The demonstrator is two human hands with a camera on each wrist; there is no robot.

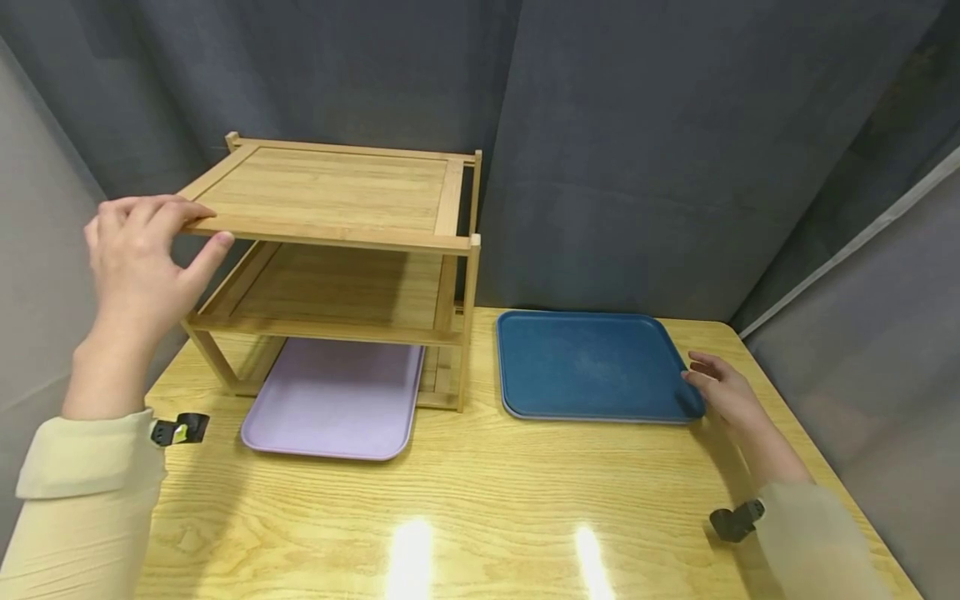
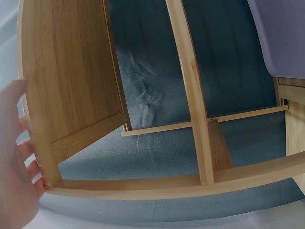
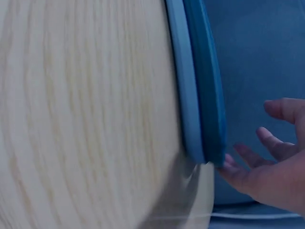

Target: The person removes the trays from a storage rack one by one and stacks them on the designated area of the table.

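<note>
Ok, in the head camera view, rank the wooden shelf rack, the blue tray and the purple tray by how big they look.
1. wooden shelf rack, clearly largest.
2. blue tray.
3. purple tray, though it lies partly under the rack, so it may match the blue one.

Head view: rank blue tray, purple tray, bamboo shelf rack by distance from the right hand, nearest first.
1. Dark blue rectangular plastic tray: right side of the table, its near right corner at the right hand.
2. Lilac rectangular plastic tray: left of centre, partly under the rack.
3. Two-tier bamboo shelf rack: back left.
</note>
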